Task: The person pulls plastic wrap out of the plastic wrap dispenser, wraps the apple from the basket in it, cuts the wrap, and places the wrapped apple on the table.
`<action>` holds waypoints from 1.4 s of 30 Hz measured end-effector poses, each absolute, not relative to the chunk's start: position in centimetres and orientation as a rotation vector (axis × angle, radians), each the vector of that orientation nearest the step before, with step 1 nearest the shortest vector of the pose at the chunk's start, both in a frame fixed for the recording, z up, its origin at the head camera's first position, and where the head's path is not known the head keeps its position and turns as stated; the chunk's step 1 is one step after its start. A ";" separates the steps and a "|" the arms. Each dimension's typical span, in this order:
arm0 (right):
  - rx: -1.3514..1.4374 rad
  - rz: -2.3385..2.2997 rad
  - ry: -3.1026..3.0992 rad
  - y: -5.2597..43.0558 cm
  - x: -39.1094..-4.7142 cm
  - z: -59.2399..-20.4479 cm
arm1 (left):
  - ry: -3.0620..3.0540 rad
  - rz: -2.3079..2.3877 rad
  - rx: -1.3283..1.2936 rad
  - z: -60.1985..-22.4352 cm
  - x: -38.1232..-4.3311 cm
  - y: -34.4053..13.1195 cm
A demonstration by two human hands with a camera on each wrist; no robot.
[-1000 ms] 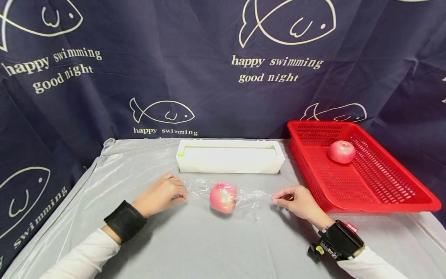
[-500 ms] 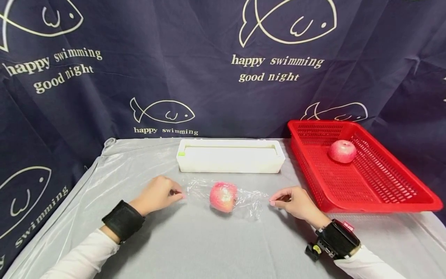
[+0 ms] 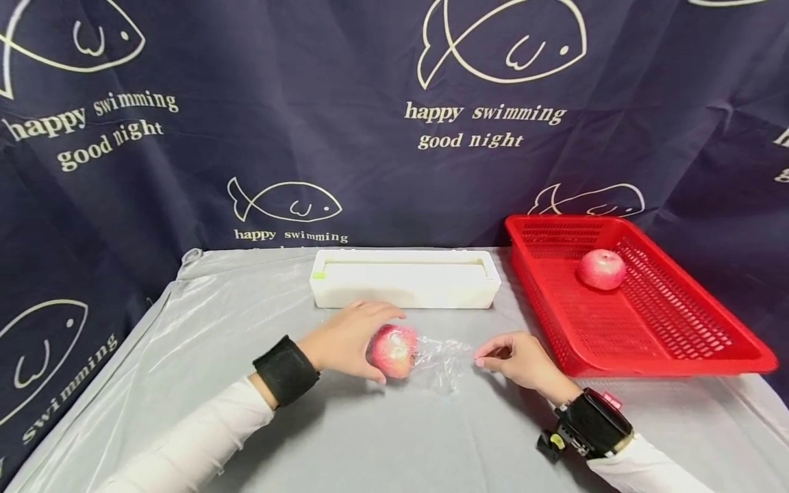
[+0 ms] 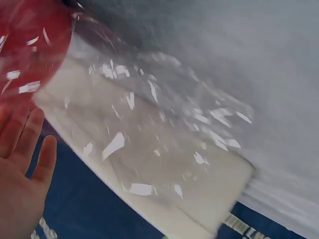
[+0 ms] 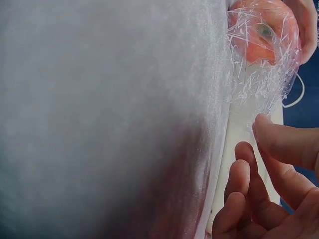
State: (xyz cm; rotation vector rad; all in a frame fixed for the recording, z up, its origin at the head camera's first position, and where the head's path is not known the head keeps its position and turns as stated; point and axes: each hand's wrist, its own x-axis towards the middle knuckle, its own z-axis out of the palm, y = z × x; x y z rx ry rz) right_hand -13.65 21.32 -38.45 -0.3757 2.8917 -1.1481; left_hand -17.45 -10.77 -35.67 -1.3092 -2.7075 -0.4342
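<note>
A red apple [image 3: 394, 350] sits on the grey cloth in the middle of the head view, wrapped in clear plastic film [image 3: 445, 363] whose loose end stretches to the right. My left hand [image 3: 346, 337] cups the apple from its left side, fingers along the far side and thumb along the near side. In the left wrist view, fingertips [image 4: 31, 122] lie at the film-covered apple. My right hand [image 3: 524, 364] pinches the right end of the film between thumb and index finger; its other fingers [image 5: 239, 177] curl loosely in the right wrist view.
Behind the apple stands a long white box [image 3: 403, 287]. To the right is a red perforated basket [image 3: 653, 356] holding a second apple [image 3: 601, 269]. A dark blue curtain [image 3: 345, 123] hangs behind the table.
My left hand has let go of the film's left end and moved right to hold the apple. The right hand has stayed nearly in place, pinching the film.
</note>
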 end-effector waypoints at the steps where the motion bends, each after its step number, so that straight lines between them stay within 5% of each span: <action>1: -0.384 -1.140 2.893 21.3 -13.6 -38.5 | -2.711 -0.426 -1.321 -35.8 -17.5 -10.5; 19: -0.315 -1.627 2.501 21.8 -14.3 -35.9 | -2.569 -0.602 -1.221 -33.2 -17.9 -11.0; 30: -0.275 -2.201 1.471 17.9 -14.5 -32.7 | -2.397 -0.623 -1.179 -29.3 -16.8 -11.4; 42: -0.231 -2.380 1.392 17.0 -13.2 -31.6 | -2.385 -0.629 -1.164 -29.5 -16.2 -12.4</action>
